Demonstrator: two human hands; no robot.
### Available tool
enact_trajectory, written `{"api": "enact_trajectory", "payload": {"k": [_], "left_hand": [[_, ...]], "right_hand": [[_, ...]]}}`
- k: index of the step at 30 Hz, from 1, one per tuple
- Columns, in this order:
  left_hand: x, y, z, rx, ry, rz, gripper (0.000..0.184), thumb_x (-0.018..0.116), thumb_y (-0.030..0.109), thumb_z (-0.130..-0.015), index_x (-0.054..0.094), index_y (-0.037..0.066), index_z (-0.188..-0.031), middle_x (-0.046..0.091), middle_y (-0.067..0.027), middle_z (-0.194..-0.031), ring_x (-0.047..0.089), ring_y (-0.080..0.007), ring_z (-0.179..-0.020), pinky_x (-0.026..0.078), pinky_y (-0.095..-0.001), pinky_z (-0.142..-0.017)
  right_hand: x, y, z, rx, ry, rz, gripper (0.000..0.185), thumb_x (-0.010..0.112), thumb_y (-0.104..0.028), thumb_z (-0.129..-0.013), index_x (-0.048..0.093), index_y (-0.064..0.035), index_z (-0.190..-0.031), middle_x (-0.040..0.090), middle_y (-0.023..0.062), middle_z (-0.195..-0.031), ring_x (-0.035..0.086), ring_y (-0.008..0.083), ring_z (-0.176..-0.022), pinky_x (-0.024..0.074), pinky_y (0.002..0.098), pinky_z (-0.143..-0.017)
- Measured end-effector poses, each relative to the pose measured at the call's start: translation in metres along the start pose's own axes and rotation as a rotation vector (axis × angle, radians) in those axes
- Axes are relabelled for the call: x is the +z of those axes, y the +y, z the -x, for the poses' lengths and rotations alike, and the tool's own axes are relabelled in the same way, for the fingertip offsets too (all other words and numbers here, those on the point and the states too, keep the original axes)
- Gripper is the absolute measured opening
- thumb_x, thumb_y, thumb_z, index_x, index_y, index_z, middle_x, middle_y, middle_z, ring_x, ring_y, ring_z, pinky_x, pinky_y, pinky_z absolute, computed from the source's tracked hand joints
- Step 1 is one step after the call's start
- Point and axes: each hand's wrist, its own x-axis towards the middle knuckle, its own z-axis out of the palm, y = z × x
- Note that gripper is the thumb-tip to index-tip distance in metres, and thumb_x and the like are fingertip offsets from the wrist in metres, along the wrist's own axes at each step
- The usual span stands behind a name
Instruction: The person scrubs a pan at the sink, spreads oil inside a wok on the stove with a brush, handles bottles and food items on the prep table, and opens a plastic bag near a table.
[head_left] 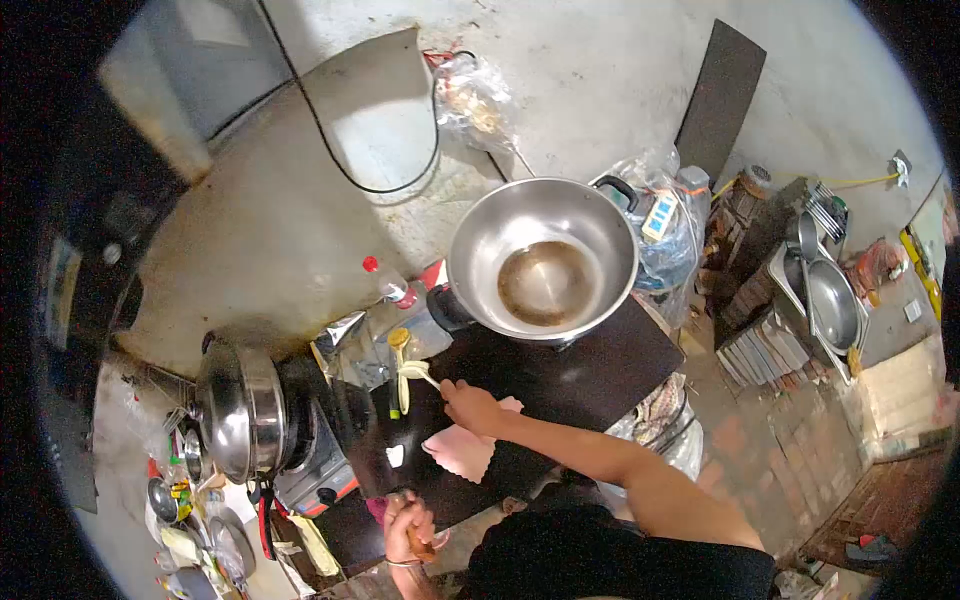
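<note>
My right hand (472, 408) reaches over the dark table, its fingers closed around the end of a slim, pale spoon-like utensil (416, 371). Under that wrist lies a pink cloth (462, 453) with a scalloped edge. Near the front edge, my left hand (408, 527) is curled around something brownish that I cannot make out; a bit of purple (377, 508) shows beside it. A green-tipped dark handle (394, 402) and a small white piece (395, 456) lie left of the cloth. A yellow-capped container (400, 338) is just beyond the utensil.
A large steel pan (612, 240) with a little brownish liquid stands at the back of the table (610, 375). At left, a lidded steel pot (228, 410) sits over a stove (315, 480). A red-capped bottle (390, 283) and plastic bags (668, 250) flank the pan.
</note>
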Motion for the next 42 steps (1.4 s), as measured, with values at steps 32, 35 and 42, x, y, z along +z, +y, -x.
{"api": "enact_trajectory", "payload": {"k": [32, 35, 42], "left_hand": [[0.168, -0.008, -0.237, 0.675, 0.315, -0.186, 0.019, 0.053, 0.009, -0.082, 0.037, 0.006, -0.091, 0.054, -0.0077, -0.081, 0.058, -0.0174, -0.068, 0.049, -0.0286, -0.057], [0.168, -0.007, -0.240, 0.697, 0.356, -0.257, 0.019, 0.052, 0.009, -0.082, 0.036, 0.005, -0.091, 0.054, -0.0082, -0.078, 0.057, -0.0172, -0.066, 0.048, -0.0281, -0.052], [0.172, -0.008, -0.242, 0.757, 0.371, -0.305, 0.021, 0.052, 0.010, -0.082, 0.034, 0.005, -0.089, 0.053, -0.0079, -0.077, 0.056, -0.0164, -0.064, 0.048, -0.0264, -0.046]], "right_hand": [[-0.273, 0.128, -0.055, -0.212, -0.156, 0.243, 0.016, 0.058, -0.015, -0.067, 0.062, -0.0078, -0.081, 0.061, 0.0157, -0.076, 0.060, 0.0322, -0.074, 0.0488, 0.0415, -0.065], [-0.327, 0.118, -0.015, -0.025, -0.428, 0.383, 0.026, 0.059, -0.009, -0.065, 0.061, -0.0080, -0.091, 0.061, 0.0157, -0.084, 0.059, 0.0295, -0.081, 0.0464, 0.0395, -0.074], [-0.330, 0.152, -0.051, 0.080, -0.082, 0.553, 0.016, 0.060, -0.016, -0.066, 0.062, -0.0069, -0.080, 0.061, 0.0155, -0.075, 0.061, 0.0310, -0.073, 0.0494, 0.0398, -0.062]]}}
